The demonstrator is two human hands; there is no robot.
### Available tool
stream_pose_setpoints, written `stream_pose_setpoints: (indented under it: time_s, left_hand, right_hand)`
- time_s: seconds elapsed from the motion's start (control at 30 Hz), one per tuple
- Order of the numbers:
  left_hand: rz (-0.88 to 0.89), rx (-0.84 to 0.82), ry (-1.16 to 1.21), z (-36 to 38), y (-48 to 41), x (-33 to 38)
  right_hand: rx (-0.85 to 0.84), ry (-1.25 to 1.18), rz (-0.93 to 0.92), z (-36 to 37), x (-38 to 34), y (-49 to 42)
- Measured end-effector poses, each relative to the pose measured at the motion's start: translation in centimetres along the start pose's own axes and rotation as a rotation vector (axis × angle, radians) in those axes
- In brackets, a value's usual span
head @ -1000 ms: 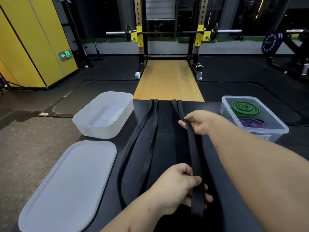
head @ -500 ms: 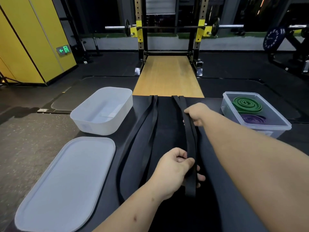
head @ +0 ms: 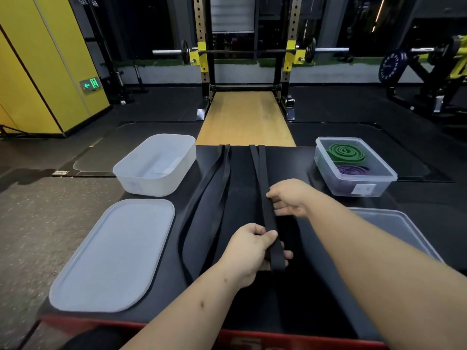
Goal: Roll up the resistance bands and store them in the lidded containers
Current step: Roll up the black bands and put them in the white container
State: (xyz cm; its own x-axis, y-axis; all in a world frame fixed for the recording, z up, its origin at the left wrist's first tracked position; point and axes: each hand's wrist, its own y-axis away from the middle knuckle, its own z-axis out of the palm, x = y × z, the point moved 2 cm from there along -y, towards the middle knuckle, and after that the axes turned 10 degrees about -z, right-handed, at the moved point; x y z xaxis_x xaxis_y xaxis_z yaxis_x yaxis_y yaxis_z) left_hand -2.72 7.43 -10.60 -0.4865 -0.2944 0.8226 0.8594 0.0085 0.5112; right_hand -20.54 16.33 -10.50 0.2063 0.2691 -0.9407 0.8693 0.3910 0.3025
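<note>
Two long black resistance bands lie lengthwise on a black padded surface (head: 328,286). My left hand (head: 249,256) pinches the near end of the right band (head: 261,178); my right hand (head: 290,198) grips the same band a little farther up. The left band (head: 214,195) lies flat as a loop, untouched. An open white container (head: 156,165) stands at the back left with its lid (head: 113,256) lying in front of it. A clear container (head: 353,168) at the back right holds a rolled green band (head: 346,152) and a rolled purple band (head: 352,171).
A second clear lid (head: 399,228) lies at the right, partly hidden by my right forearm. The surface has a red front edge (head: 177,327). Beyond it are a wooden platform (head: 245,120), a squat rack with a barbell (head: 247,50), and a yellow wall (head: 38,72).
My right hand has slid nearer along the right band, closing toward my left hand. The left hand keeps hold of the near end. The camera view has tilted down slightly.
</note>
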Motion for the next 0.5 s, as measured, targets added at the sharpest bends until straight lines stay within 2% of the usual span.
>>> stream_pose_setpoints:
  time_s: [0.23,0.5]
  left_hand:
    - [-0.032,0.063,-0.099,0.2,2.4,-1.0]
    - [-0.026,0.14,-0.478,-0.6,5.0,-2.0]
  right_hand:
    - [-0.052,0.127,0.003,1.7,2.6,9.7]
    - [-0.09,0.136,-0.095,3.0,2.5,17.7]
